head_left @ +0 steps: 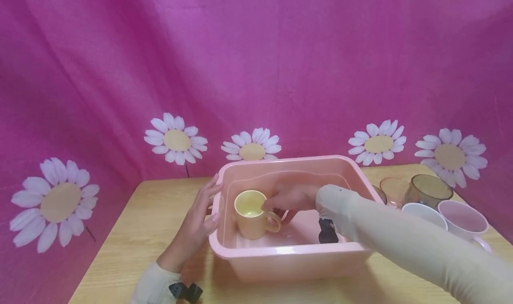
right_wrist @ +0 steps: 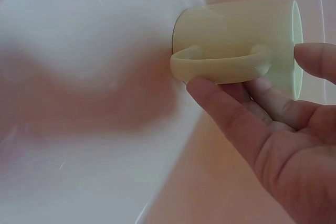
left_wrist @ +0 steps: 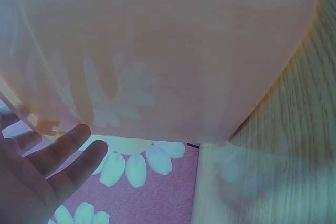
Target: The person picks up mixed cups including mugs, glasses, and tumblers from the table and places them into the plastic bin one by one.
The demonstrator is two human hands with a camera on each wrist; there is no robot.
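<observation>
A pale yellow mug [head_left: 251, 224] stands upright in the left part of a pink plastic basin [head_left: 296, 251]. My right hand [head_left: 290, 198] reaches into the basin and holds the mug, thumb at its rim and fingers by the handle [right_wrist: 220, 69]. In the right wrist view the mug [right_wrist: 231, 30] appears sideways, with part of its wall behind the fingers. My left hand [head_left: 196, 221] rests against the basin's left rim, its fingers fairly straight. The left wrist view shows that hand [left_wrist: 47, 166] beside the basin's outer wall [left_wrist: 173, 66].
To the basin's right stand a brown glass cup [head_left: 430, 192], a clear pinkish cup [head_left: 392, 189], a white cup [head_left: 425, 212] and a pale pink mug [head_left: 462, 219]. My right sleeve partly covers them. A magenta cloth [head_left: 280, 63] with daisies hangs behind the wooden table [head_left: 148, 215].
</observation>
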